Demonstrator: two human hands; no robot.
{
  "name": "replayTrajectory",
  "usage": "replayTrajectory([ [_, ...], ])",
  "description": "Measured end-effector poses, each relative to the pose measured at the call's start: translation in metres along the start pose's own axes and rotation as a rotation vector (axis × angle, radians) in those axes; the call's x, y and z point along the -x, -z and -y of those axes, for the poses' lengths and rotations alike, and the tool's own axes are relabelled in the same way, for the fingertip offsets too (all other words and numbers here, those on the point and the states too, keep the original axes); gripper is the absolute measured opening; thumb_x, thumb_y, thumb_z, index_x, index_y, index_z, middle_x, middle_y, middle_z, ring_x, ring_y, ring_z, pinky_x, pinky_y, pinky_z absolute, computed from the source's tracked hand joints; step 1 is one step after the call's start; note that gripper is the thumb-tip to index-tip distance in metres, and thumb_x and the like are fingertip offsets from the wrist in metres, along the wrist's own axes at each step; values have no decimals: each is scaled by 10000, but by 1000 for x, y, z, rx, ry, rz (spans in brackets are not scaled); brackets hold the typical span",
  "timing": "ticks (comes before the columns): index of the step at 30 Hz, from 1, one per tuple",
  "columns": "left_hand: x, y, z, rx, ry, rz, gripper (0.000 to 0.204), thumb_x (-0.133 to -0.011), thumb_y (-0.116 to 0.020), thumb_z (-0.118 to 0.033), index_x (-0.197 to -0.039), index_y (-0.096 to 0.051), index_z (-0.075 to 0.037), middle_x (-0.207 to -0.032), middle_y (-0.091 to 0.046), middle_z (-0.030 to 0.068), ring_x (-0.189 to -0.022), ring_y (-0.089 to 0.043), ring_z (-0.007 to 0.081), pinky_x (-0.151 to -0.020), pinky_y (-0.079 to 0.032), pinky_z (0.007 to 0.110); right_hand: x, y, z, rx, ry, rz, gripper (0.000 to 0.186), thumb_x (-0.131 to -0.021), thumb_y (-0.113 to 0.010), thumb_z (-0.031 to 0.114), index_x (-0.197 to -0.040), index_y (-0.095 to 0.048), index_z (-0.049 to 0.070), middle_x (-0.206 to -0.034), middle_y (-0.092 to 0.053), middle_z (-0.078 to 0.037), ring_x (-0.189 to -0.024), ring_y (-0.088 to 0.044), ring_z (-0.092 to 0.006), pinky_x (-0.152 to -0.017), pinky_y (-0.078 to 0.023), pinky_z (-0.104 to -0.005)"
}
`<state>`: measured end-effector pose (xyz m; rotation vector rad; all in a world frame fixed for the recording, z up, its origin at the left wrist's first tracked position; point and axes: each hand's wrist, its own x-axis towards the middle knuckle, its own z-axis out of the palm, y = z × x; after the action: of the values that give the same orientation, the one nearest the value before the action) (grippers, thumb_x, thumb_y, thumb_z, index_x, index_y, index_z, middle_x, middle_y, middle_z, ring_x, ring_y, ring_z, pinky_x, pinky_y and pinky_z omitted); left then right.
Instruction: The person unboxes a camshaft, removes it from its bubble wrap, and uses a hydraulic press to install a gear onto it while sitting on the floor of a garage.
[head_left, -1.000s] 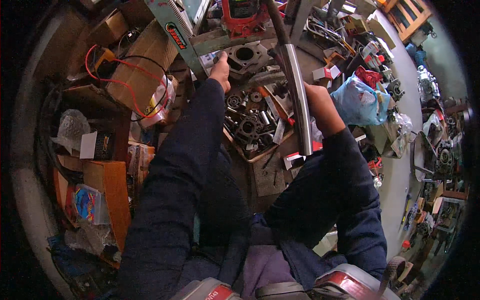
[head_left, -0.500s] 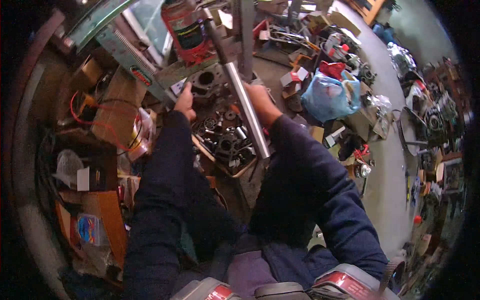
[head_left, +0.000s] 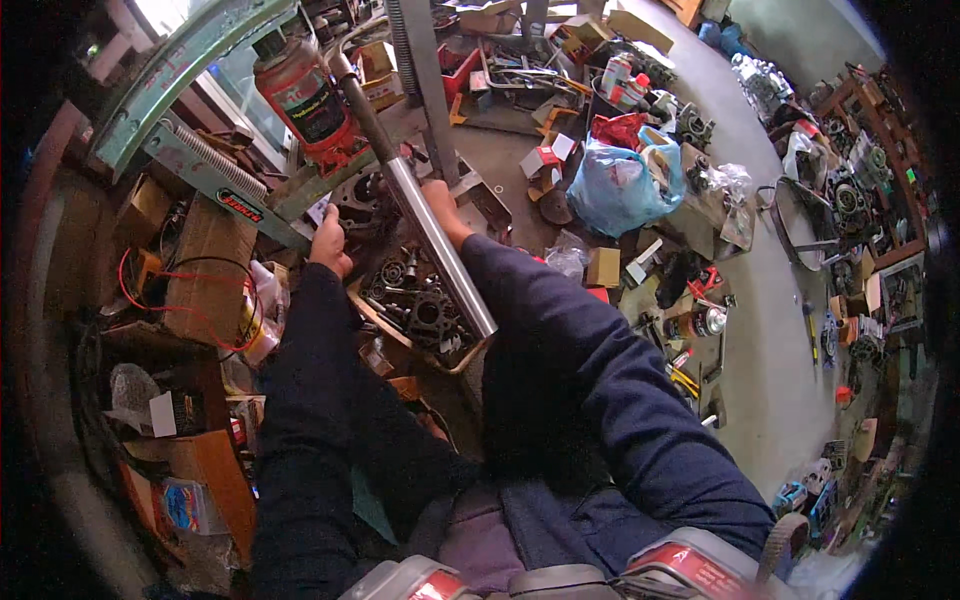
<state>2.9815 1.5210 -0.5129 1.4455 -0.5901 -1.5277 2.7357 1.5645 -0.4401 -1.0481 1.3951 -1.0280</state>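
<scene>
Left hand (head_left: 328,243) is at the metal casting (head_left: 358,205); right hand (head_left: 442,207) is partly behind the steel bar (head_left: 430,236); I cannot tell either grip. I observe the casting between both hands, near the red jack (head_left: 308,106).

View shifted: bottle jack (head_left: 300,95), earlier cropped, now shows nearly whole; steel bar's (head_left: 436,243) lower end now overlaps parts tray's (head_left: 457,369) near right edge.
</scene>
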Motion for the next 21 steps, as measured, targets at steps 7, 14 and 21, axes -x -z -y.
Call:
replayTrajectory([
  [7, 56, -26, -9, 216, -2, 217, 454, -1035, -390, -396, -1199, -594, -26, -1087, -685, 117, -967, -673, 291, -883, -545, 431, -38, -18, -37, 396, 224, 2, 258, -967, -553, 283, -1038, -754, 136, -673, -628, 4, -556, -552, -113, -499, -409, -290],
  [14, 36, -43, -3, 57, -28, 158, 658, -978, -456, -493, -1417, -314, -24, -1456, -355, 161, -1308, -383, 342, -1030, -344, 528, -50, 0, -34, 222, 355, -97, 450, -887, -617, 465, -988, -697, 34, -864, -695, -152, -763, -678, -272, -651, -508, -417],
  [21, 36, -29, 0, -17, -19, 57, 877, -943, -467, -588, -1546, -61, -97, -1604, -120, 154, -1457, -176, 370, -1116, -232, 590, 20, -14, 26, -198, 416, 149, 485, -756, -758, 377, -888, -574, -51, -768, -587, -121, -702, -546, -155, -608, -431, -352],
])
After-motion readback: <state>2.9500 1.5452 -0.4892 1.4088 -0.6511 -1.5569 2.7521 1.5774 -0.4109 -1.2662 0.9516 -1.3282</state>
